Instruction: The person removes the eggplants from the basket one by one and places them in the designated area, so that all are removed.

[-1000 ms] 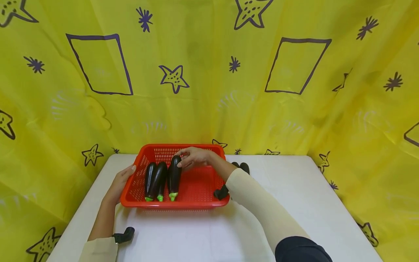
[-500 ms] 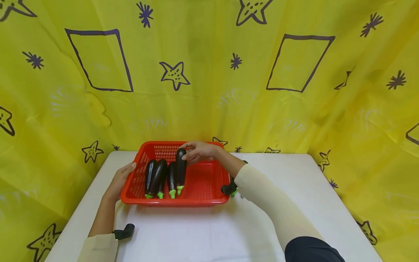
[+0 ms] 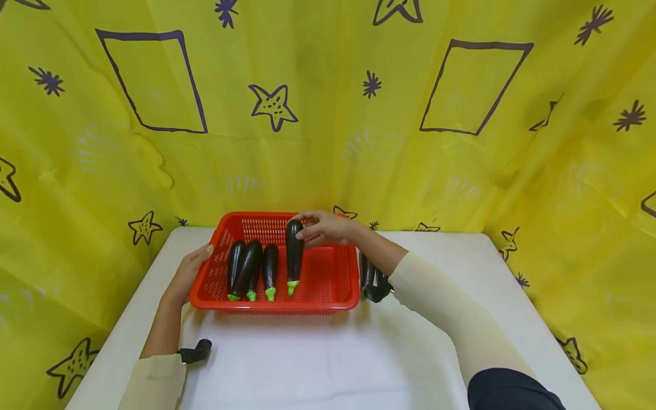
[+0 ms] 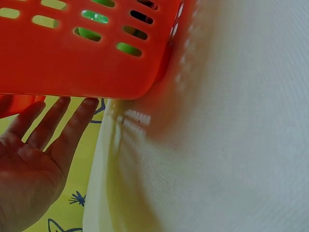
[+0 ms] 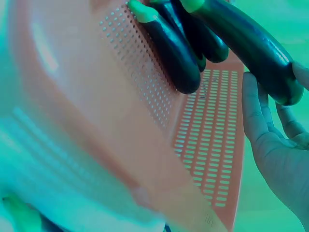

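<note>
My right hand (image 3: pixel 328 226) holds a dark eggplant (image 3: pixel 294 250) by its rounded end, thumb and fingers either side, above the basket floor. Its green stem end points down toward me. In the right wrist view this eggplant (image 5: pixel 251 48) slants across the top right, with the hand (image 5: pixel 285 159) at its lower end. My left hand (image 3: pixel 188 274) grips the left rim of the red plastic basket (image 3: pixel 277 305). From the left wrist, the fingers (image 4: pixel 72 123) reach up to the basket's edge. Several eggplants (image 3: pixel 248 270) lie in the basket's left half, another (image 3: pixel 270 272) just right of them.
More eggplants (image 3: pixel 368 270) lie on the white table (image 3: pixel 328 364) beside the basket's right side, partly covered by my right wrist and its camera. A yellow cloth (image 3: pixel 328 171) with drawn stars hangs behind and on both sides.
My right hand has moved right with the held eggplant, away from the others in the basket. The left hand stays on the rim. The head view has tilted slightly down.
</note>
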